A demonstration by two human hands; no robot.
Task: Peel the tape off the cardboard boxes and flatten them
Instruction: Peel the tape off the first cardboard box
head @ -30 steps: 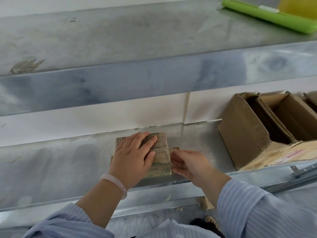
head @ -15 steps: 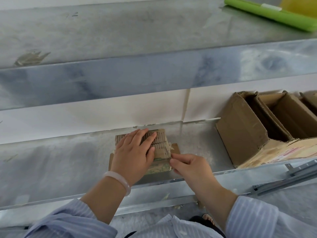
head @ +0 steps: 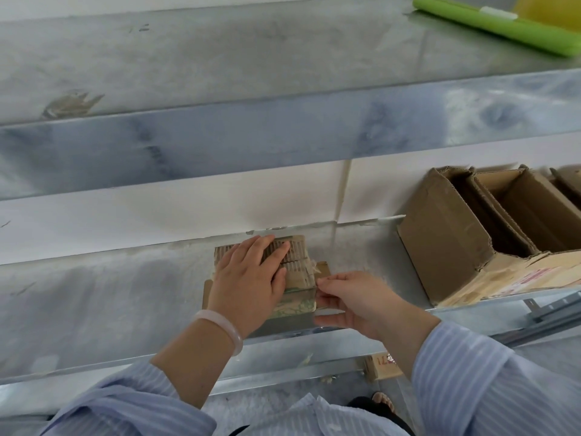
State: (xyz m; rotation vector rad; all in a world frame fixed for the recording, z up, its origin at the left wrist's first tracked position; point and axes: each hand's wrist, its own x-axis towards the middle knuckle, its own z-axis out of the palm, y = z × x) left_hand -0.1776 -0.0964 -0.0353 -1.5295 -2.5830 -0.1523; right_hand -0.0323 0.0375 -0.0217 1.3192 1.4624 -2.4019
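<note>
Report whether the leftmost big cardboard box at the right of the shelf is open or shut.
Open: the cardboard box on the shelf has its flaps apart, and its dark inside shows.

A person wears a light blue shirt [head: 314,416] with fine white pinstripes; its loose long sleeves end partway up both forearms. A smooth, pale pink bangle [head: 220,328] rings the wrist of the left hand [head: 248,287]. Well below and right of the bangle, a dark sandal [head: 382,401] shows on one foot.
</note>
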